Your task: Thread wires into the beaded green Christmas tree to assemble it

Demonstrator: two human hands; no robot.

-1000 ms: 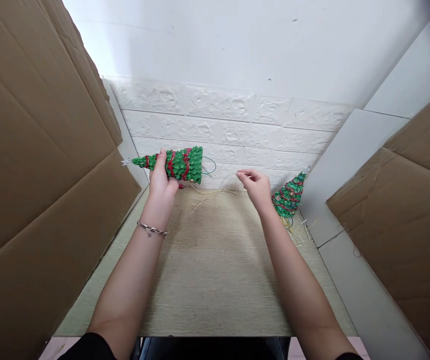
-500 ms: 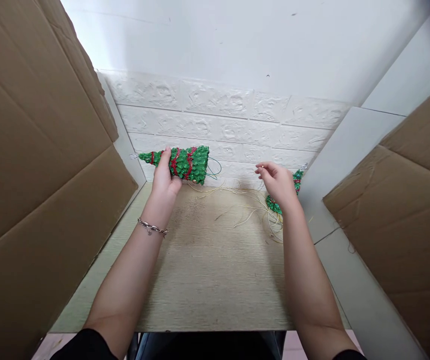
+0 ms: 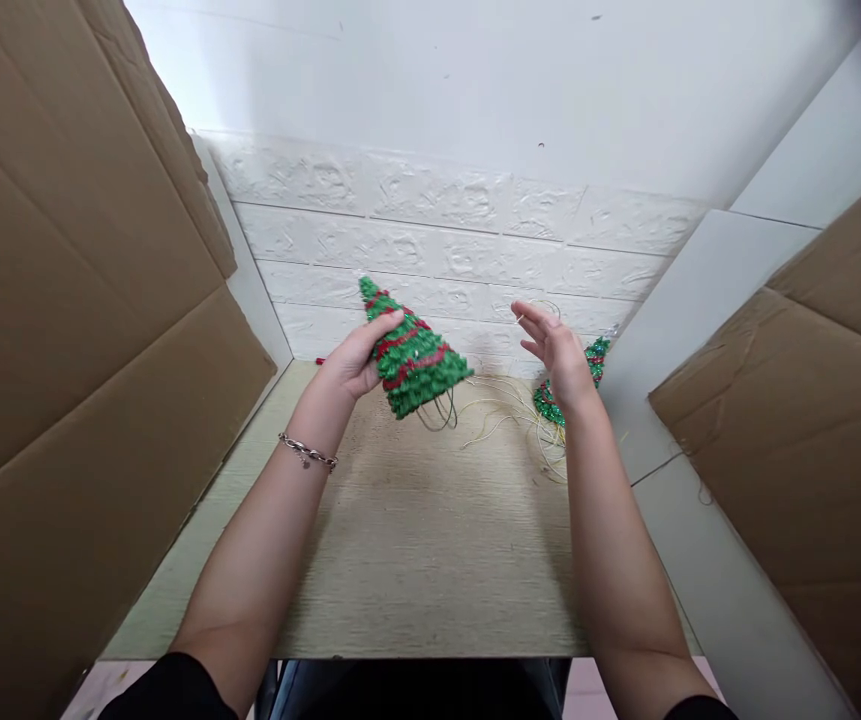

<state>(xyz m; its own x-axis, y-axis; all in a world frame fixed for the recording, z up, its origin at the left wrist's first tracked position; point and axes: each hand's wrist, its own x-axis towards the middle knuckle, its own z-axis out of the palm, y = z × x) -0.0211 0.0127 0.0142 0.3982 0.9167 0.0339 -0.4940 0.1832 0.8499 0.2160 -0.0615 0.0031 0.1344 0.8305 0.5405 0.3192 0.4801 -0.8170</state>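
A small green Christmas tree ornament (image 3: 419,355) with red garland bands is held in my left hand (image 3: 359,360), thumb across its front and fingers behind. Its tip points up and left, and its wide base faces down and right. Thin dark wire loops (image 3: 441,410) hang from the base. My right hand (image 3: 561,355) is raised to the right, its fingers fairly straight. A thin pale wire (image 3: 546,304) arcs from between those fingers; the exact grip is hard to see. Behind this hand stands a second green tree (image 3: 548,405), partly hidden by the wrist.
Loose pale and yellow wires (image 3: 501,405) lie on the wooden tabletop (image 3: 430,560) near the back. Cardboard panels (image 3: 100,300) flank the left side, with another cardboard sheet (image 3: 812,380) at right. A white brick-patterned wall (image 3: 437,255) closes the back. A small red item (image 3: 320,361) lies at the back left.
My left hand has turned the tree from lying sideways to tilted, base downward and further right. The right hand's fingers have straightened from a pinch, and the wire arc now shows above them.
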